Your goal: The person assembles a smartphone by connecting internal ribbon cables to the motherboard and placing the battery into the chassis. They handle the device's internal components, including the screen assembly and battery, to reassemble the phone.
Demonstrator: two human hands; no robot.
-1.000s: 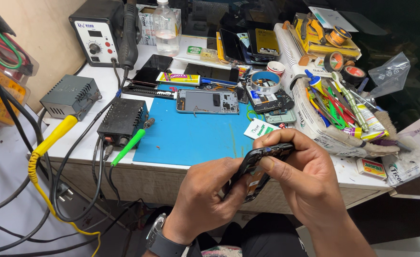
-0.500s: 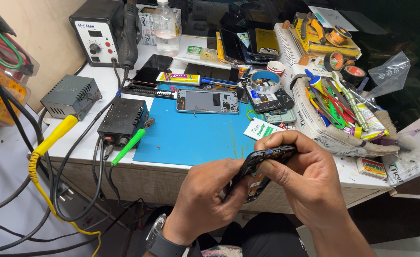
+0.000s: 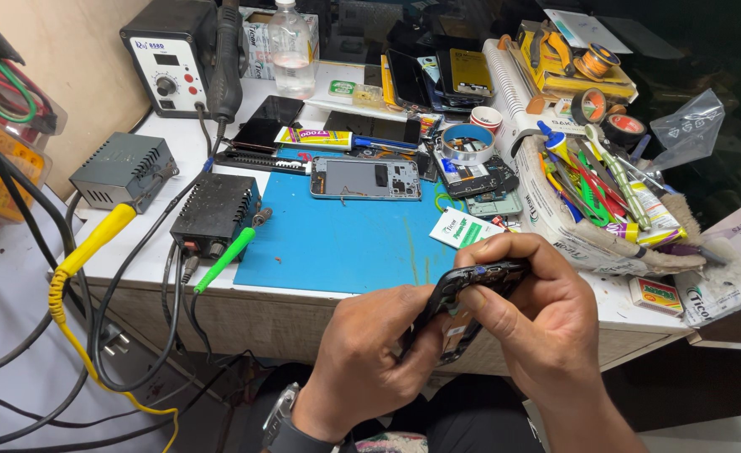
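Pretty cluttered white worktop here, with a blue repair mat in the middle, an opened phone lying at the mat's 12 o'clock edge, a hot-air station up at 11 o'clock and a small black power box just off the mat at 9 o'clock. Down at 6 o'clock, off the front edge of the worktop, both hands are closed around a black phone frame held tilted on edge. The left hand grips its lower end, while the right hand has fingers curled over the top and the thumb pressed against its side.
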